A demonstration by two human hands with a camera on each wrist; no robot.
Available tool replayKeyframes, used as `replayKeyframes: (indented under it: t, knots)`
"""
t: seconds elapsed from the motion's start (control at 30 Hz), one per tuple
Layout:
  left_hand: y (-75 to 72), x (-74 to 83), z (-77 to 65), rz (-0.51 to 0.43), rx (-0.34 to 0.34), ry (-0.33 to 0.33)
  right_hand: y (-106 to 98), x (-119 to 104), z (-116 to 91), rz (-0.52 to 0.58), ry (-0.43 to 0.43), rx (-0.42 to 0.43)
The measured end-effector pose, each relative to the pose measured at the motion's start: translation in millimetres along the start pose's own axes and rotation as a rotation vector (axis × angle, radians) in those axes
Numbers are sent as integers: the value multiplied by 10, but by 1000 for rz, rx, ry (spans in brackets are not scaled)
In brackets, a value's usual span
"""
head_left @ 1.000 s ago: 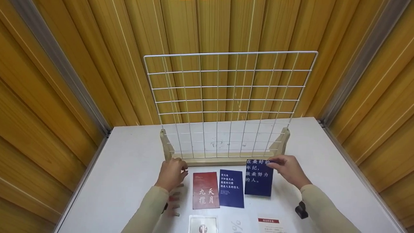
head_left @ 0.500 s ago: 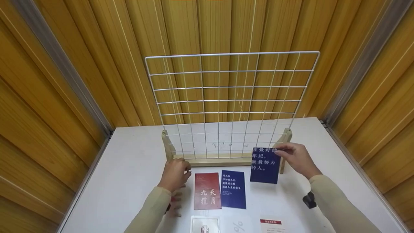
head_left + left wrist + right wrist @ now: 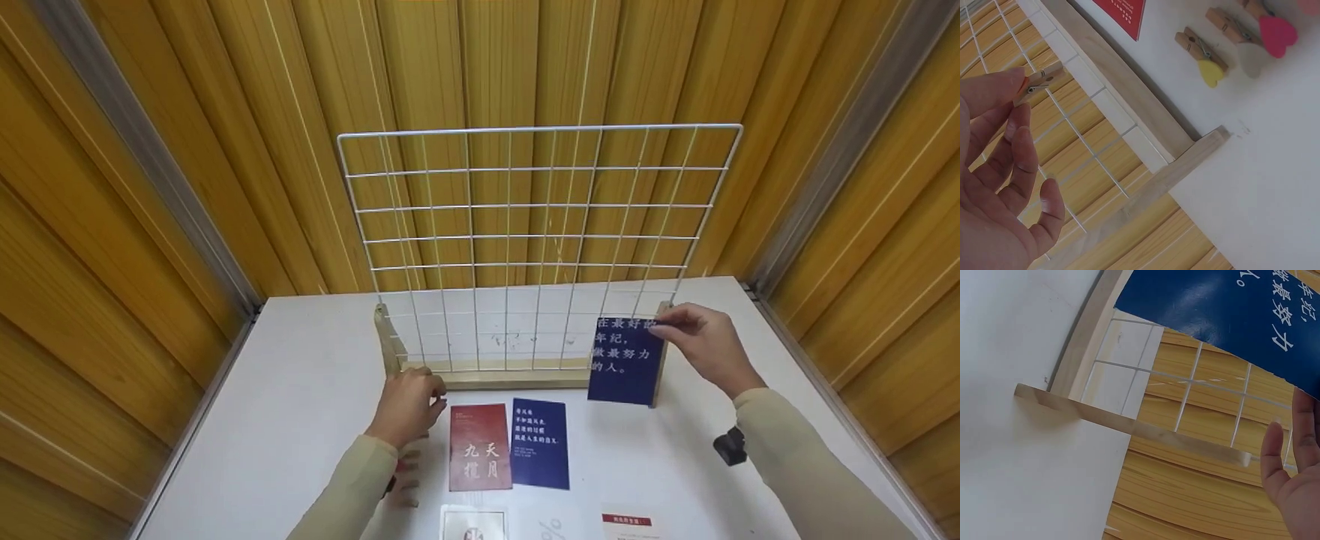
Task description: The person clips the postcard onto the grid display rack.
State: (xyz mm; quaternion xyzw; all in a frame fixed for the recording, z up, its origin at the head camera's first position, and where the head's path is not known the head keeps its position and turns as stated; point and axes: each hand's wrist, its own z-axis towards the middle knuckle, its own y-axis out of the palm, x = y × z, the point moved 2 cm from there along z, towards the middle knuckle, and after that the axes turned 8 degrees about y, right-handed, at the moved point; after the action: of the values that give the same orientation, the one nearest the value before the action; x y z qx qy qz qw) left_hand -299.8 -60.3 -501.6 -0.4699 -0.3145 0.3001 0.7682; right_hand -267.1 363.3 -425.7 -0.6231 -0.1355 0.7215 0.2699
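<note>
Red card [image 3: 480, 448] and small-print blue card [image 3: 541, 444] lie side by side on the desk [image 3: 300, 427], around 6 o'clock in the head view. Left hand [image 3: 409, 405] at 7, pinching a wooden clothespin [image 3: 1044, 81]. Right hand [image 3: 701, 346] near 4, pinching the big-print blue card [image 3: 624, 361] near its top right corner. White wire grid [image 3: 508, 238] stands behind at 12, can't tell if they're touching.

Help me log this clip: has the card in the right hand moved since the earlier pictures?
Yes: in the head view, the card has moved up and right against the grid, now overlapping its lower right corner.
</note>
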Motion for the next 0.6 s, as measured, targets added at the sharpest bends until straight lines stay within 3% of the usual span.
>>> replayKeyframes:
  t: [0.23,0.6]
  knots:
    - [-28,40,40,-3,11,46,-171,-143,62,-18,-40,52]
    - [-58,20,2,-24,37,43,-233,-312,115,-4,-99,38]
